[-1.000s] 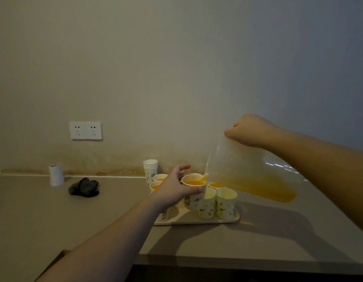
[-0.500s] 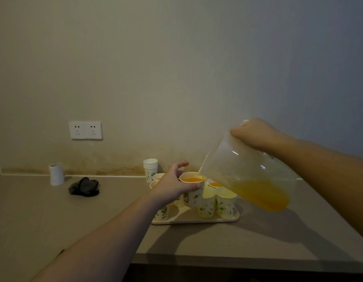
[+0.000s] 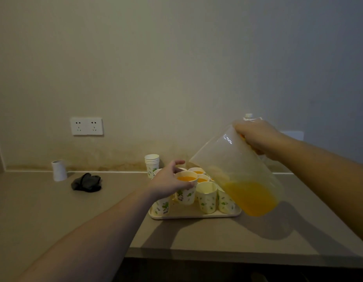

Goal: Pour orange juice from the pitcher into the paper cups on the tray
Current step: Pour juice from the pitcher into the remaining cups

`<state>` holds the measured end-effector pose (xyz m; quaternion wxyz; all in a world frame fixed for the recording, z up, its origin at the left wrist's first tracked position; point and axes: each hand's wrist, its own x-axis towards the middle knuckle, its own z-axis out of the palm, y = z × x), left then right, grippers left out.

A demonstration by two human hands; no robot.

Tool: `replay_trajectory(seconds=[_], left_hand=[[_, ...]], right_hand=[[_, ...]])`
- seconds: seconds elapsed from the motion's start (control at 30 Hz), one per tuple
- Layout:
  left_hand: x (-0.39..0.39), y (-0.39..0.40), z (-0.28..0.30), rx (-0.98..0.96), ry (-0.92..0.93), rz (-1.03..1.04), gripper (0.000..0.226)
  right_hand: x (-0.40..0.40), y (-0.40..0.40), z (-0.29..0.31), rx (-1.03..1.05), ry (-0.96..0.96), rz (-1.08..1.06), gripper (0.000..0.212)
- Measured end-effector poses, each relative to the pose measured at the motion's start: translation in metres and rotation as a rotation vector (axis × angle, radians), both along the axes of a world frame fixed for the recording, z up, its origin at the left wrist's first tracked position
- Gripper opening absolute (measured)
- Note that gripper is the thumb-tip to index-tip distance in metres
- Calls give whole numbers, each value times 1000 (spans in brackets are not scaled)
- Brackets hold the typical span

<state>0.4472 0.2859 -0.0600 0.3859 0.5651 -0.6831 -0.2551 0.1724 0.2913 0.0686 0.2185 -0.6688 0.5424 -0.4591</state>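
Currently the left hand (image 3: 168, 183) grips a filled paper cup (image 3: 186, 189) from its left side, fingers curled round the rim and wall, over the near-left part of the tray (image 3: 197, 215); whether the cup's base touches the tray I cannot tell. Right hand (image 3: 255, 137) has a closed grip on the handle side of the pitcher (image 3: 233, 169), held tilted above the tray's right half, spout toward the cups. Orange juice (image 3: 250, 197) pools in the pitcher's low corner; no stream visible. Two more filled cups (image 3: 199, 175) stand behind the held one; two empty cups (image 3: 207, 197) stand at the near edge, right of it. Tray sits on the table (image 3: 54, 208). Farther left: a stack of spare cups (image 3: 151, 163), a dark cloth (image 3: 86, 182), a white roll (image 3: 59, 170). Wall socket (image 3: 86, 126) above.
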Motion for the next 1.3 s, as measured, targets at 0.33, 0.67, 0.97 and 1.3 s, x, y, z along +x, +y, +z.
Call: replay_trajectory(seconds=[0.33,0.67,0.97,1.3], left_hand=[[-1,-6,-3,37,-145,20,88],[0,-11,-17,76,-254,85,88],[-4,-12,-21,63,-494,116,87],[-7,-13,-23,51,-633,152,82]], right_hand=[[-5,-3,-7,-58,53,-6,15],[-6,-3,-19,12,-109,-5,3],[-7,-7,-20,30,-111,-13,11],[-6,-2,-17,18,-101,8,6]])
